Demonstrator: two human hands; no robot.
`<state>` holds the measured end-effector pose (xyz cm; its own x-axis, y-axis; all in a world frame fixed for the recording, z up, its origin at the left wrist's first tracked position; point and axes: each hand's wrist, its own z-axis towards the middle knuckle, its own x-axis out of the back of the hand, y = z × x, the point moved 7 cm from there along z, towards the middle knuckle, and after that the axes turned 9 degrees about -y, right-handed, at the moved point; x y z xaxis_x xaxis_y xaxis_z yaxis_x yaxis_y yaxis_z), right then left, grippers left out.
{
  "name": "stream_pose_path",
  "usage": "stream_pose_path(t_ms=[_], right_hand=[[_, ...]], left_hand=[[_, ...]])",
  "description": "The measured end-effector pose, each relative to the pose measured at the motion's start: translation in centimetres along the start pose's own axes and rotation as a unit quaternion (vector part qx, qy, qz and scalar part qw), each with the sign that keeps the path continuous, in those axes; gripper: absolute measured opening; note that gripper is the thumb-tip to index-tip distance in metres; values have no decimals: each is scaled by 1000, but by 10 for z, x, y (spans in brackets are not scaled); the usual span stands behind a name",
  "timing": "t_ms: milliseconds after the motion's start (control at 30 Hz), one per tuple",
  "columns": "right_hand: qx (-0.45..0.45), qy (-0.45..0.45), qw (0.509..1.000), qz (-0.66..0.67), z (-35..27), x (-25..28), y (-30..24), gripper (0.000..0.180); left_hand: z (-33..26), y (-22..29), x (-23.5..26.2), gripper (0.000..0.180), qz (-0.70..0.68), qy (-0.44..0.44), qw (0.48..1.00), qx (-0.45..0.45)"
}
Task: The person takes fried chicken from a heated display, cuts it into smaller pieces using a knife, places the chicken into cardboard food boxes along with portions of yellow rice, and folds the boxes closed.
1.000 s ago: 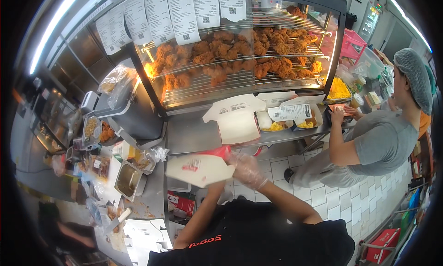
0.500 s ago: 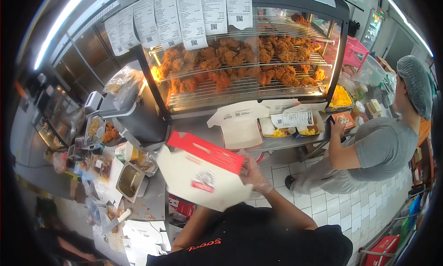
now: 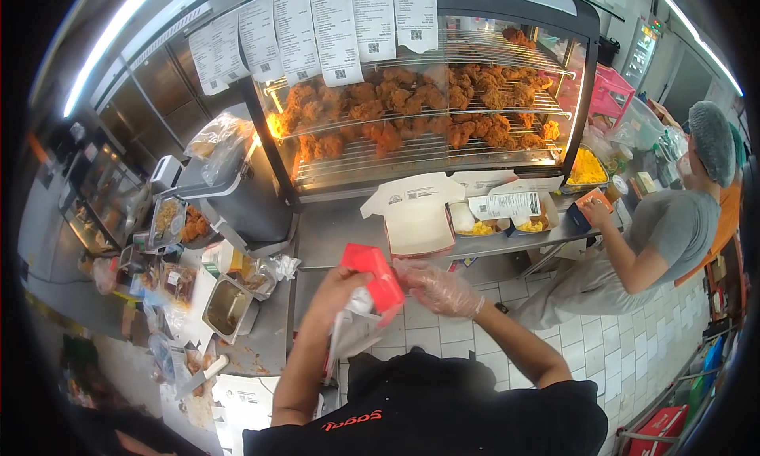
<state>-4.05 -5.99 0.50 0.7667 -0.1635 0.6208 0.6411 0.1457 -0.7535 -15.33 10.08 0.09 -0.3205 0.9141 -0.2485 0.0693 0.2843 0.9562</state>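
While the left hand (image 3: 336,291) grips the red-and-white carton (image 3: 381,283), the gloved right hand (image 3: 445,288) sits at its side, hold unclear. A slack grip could drop it onto the floor (image 3: 546,357), beside the worktop (image 3: 328,238).

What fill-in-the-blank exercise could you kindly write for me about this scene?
1. The right grip wears a clear plastic ____.
2. The left grip holds a box with a bright ____ side.
3. Wire shelves in the glass case carry fried ____.
4. The nearer co-worker at right wears a ____ shirt.

Missing words: glove; red; chicken; grey.
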Motion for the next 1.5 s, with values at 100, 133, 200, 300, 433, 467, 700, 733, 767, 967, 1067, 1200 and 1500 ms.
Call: stream_pose_path(t_ms=[100,133,200,300,433,467,700,733,767,967,1067,1200,1500], right_hand=[[-35,66,987,139,-2,-12,-6,63],[-47,106,980,161,0,-11,-20,65],[-26,203,979,-15,6,-4,-62,63],[-6,296,947,-123,1,-20,-55,61],[-67,317,943,-78,-20,-33,2,41],[-104,334,932,-90,-27,-26,6,34],[-188,328,854,358,-15,-21,-6,17],[-186,310,893,268,-13,-25,-10,16],[-144,306,920,199,-12,-31,-9,16],[-56,193,977,66,-1,-61,-49,31],[-34,241,968,-62,-4,-45,-59,36],[-26,185,938,-293,7,-39,-81,41],[-129,248,958,-70,-1,-39,-5,18]], left_hand=[[-1,-27,-8,18,25,79,997,-5],[-5,-34,-6,17,39,124,992,1],[-12,-43,-13,17,-23,161,986,-39],[-24,-40,-25,18,-74,192,975,-87],[-37,-42,-19,20,6,208,972,-110],[-37,-48,-16,21,38,204,973,-100],[-42,-28,-44,27,487,183,798,-306],[-45,-26,-48,29,495,189,778,-338],[-44,-25,-44,29,467,188,820,-273],[-52,-16,-34,29,289,228,901,-229],[-56,-1,-28,27,245,204,946,-53],[-54,-11,-15,21,106,302,921,-224],[-59,13,-31,20,294,269,877,-270]])
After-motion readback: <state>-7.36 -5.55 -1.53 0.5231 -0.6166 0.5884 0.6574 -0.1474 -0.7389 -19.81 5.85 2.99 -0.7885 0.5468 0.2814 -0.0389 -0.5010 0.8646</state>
